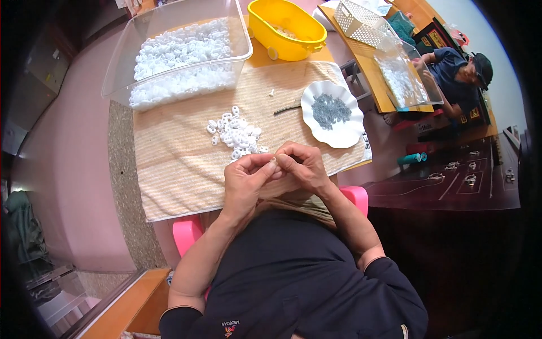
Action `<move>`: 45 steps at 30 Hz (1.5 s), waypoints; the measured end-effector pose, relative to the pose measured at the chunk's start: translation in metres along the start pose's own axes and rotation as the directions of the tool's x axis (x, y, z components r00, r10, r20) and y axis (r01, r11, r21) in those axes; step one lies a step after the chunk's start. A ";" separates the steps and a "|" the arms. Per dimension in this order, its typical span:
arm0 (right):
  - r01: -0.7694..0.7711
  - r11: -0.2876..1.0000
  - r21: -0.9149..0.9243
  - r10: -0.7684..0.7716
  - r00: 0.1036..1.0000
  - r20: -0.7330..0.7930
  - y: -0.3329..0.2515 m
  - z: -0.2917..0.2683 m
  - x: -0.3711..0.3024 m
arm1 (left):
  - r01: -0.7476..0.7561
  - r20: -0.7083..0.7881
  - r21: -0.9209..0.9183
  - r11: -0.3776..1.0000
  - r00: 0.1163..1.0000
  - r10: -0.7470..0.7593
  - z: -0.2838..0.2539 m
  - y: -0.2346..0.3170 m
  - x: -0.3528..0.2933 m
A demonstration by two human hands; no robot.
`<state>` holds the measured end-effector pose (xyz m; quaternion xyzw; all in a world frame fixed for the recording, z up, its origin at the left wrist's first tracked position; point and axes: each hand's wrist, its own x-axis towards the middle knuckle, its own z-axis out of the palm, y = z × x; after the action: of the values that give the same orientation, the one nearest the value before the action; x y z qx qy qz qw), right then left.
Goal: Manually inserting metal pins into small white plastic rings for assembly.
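My left hand (246, 176) and my right hand (305, 166) meet at the near edge of a striped beige cloth (175, 169). Thumbs and fingertips of both are pinched together around a tiny pale piece (274, 160), mostly hidden by the fingers. Just beyond them lies a loose pile of small white plastic parts (237, 135), several with two round holes. To the right, a white wavy-rimmed plate (349, 133) bears a heap of small grey-blue slender pieces (329, 111). A thin dark rod (287, 110) touches or nearly touches its left rim.
A clear plastic bin (116, 73) of similar white parts stands at the far left. Beside it is a yellow wheeled tub (293, 50). Right of my table, another person (460, 79) sits by a second table (361, 59) with a clear bin. A pink chair (186, 233) shows beside me.
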<state>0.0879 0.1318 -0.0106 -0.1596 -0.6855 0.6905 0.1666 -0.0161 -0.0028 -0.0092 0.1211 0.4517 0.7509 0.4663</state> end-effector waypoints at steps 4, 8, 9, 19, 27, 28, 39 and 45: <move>0.024 1.000 -0.009 -0.024 1.000 0.004 0.003 -0.003 0.000 | 0.026 0.005 -0.063 0.998 1.000 -0.026 0.000 0.000 0.001; 0.008 0.996 0.087 -0.007 1.000 -0.015 -0.004 0.003 0.000 | 0.046 0.015 -0.098 0.994 0.999 -0.045 -0.003 0.001 0.002; 0.006 0.996 0.088 -0.004 1.000 -0.015 -0.004 0.002 0.000 | 0.048 0.014 -0.099 0.994 0.999 -0.047 -0.003 0.003 0.002; -0.037 0.997 -0.061 0.031 0.995 -0.090 -0.002 -0.015 0.005 | -0.069 -0.100 -0.263 0.962 0.994 0.044 -0.019 0.022 0.011; 0.119 0.844 -0.522 -0.117 0.992 0.037 -0.002 -0.006 0.011 | -0.112 -0.117 -0.302 0.947 0.990 0.080 -0.025 0.030 0.013; 0.128 0.815 -0.565 -0.127 0.991 0.042 -0.004 -0.003 0.013 | -0.109 -0.109 -0.303 0.947 0.991 0.080 -0.025 0.030 0.013; 0.124 0.509 -0.852 -0.139 0.988 0.061 -0.012 0.011 0.024 | -0.112 -0.127 -0.320 0.941 0.989 0.075 -0.027 0.027 0.014; 0.115 0.538 -0.835 -0.105 0.992 0.069 -0.013 0.008 0.026 | -0.113 -0.140 -0.326 0.939 0.988 0.070 -0.028 0.028 0.015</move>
<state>0.0618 0.1365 0.0024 -0.1728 -0.9411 0.2691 0.1095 -0.0575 -0.0107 -0.0062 0.0136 0.3411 0.8433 0.4150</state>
